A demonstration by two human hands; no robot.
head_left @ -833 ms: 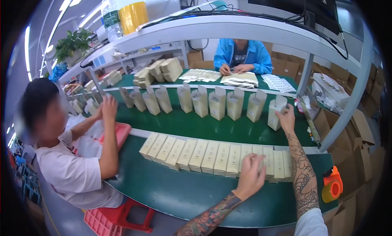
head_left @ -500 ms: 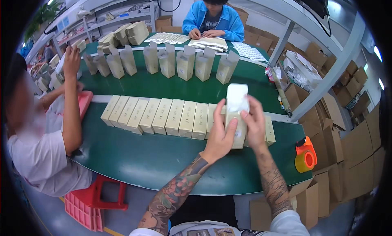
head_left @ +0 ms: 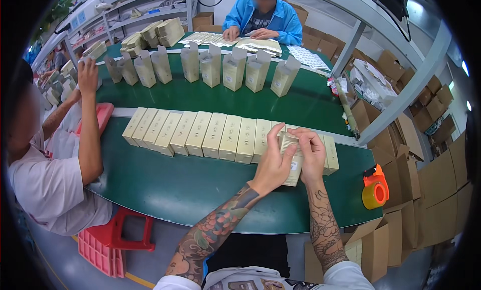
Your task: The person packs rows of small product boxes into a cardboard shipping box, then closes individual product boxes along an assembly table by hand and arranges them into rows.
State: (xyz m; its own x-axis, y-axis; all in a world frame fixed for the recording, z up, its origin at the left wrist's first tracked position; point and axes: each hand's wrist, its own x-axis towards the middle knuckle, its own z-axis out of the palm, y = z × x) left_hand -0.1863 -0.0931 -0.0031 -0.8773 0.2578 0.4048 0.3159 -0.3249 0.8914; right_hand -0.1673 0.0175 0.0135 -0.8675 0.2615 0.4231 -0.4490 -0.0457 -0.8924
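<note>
Both my hands hold one small cream carton (head_left: 293,173) upright over the near side of the green table. My left hand (head_left: 273,164) wraps its left side, with the thumb across the front face. My right hand (head_left: 311,150) grips the right side, fingers bent over the top end. That top end is partly covered by my fingers, and no flap stands up from it. Directly behind the held carton runs a long row of closed cream cartons (head_left: 214,134), lying side by side; my hands hide part of its right end.
Several open-topped cartons (head_left: 234,75) stand farther back, flaps raised. An orange tape dispenser (head_left: 376,187) sits at the right edge. A co-worker in blue (head_left: 285,19) handles flat cartons opposite; another in white (head_left: 65,189) sits left by a red stool (head_left: 131,231). Cardboard boxes (head_left: 438,207) crowd the right.
The white flap that stood up from the held carton's top is down. My right fingers have come in over that end. The co-worker opposite has shifted both hands over the flat cartons.
</note>
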